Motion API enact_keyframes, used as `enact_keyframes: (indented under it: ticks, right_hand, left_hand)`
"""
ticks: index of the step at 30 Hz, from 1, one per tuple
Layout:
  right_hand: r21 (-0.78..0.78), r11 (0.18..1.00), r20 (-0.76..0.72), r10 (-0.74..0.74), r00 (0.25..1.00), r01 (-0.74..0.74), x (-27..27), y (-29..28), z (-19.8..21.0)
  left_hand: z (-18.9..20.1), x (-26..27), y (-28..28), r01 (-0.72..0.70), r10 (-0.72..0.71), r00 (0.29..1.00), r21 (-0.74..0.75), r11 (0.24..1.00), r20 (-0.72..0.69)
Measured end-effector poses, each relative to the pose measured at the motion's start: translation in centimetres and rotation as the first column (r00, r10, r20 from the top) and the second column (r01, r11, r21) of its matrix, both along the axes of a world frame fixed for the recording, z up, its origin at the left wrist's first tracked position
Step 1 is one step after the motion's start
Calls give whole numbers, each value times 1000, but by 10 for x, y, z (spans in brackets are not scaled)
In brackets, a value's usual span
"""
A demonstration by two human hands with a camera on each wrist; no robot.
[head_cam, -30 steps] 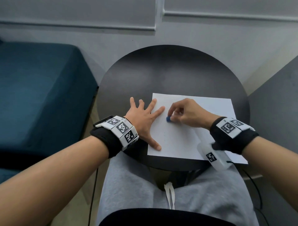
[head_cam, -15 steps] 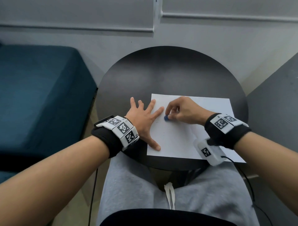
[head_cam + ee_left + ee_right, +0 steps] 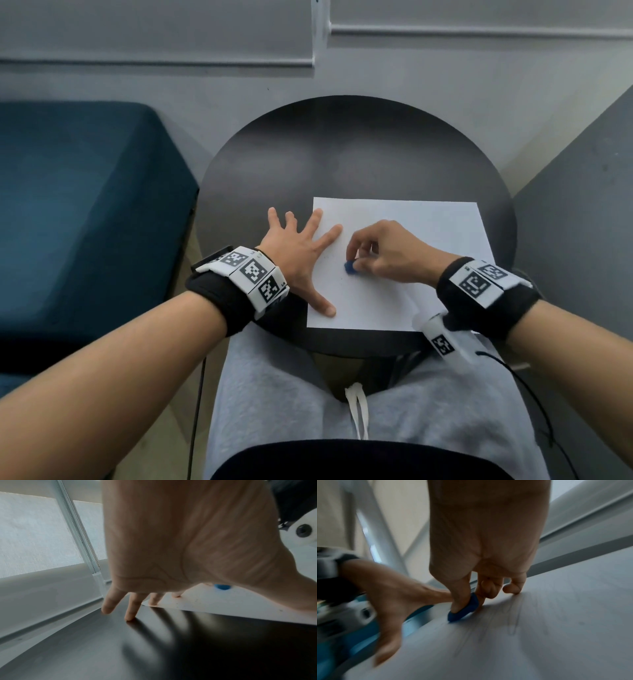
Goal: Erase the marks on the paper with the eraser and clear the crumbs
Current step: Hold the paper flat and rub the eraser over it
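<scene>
A white sheet of paper (image 3: 424,233) lies on the round black table (image 3: 342,154). My left hand (image 3: 301,253) is spread flat, its thumb and two fingers pressing the paper's left edge (image 3: 223,604), the other fingers on the table. My right hand (image 3: 380,253) pinches a small blue eraser (image 3: 350,267) between thumb and fingers and holds its tip on the paper (image 3: 556,628). In the right wrist view the eraser (image 3: 464,609) is blurred with motion, and faint pencil lines streak the sheet beside it. Small dark crumbs dot the paper near the left hand.
A teal upholstered seat (image 3: 78,212) stands left of the table. A grey wall with a window blind (image 3: 171,31) rises behind it. A dark grey panel (image 3: 582,205) stands at the right. My lap in grey trousers (image 3: 308,394) is under the table's near edge.
The right hand has slid the eraser back and forth over the paper's left-middle part, now a little nearer to me. The left hand has stayed pressed in place.
</scene>
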State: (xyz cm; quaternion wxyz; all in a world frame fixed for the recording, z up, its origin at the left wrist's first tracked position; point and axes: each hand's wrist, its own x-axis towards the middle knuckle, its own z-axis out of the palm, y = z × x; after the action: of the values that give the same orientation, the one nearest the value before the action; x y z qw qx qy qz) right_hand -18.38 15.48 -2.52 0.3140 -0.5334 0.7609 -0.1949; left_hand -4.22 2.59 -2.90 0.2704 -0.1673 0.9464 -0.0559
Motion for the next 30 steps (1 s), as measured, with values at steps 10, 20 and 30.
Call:
enact_keyframes:
  ticks: [10,20,30]
  right_hand:
    - [15,999,-23,33,999,-32,3,15,0]
    - [29,1000,-50,8,999,-6,5,9,0]
    - [-75,968,-63,-245,967,240,-19,-27,-5]
  left_hand:
    - [2,0,2,-35,35,999,48,998,10]
    - [3,1,2,-41,40,999,45,998,15]
    - [5,1,0,-51,49,999,59,997,20]
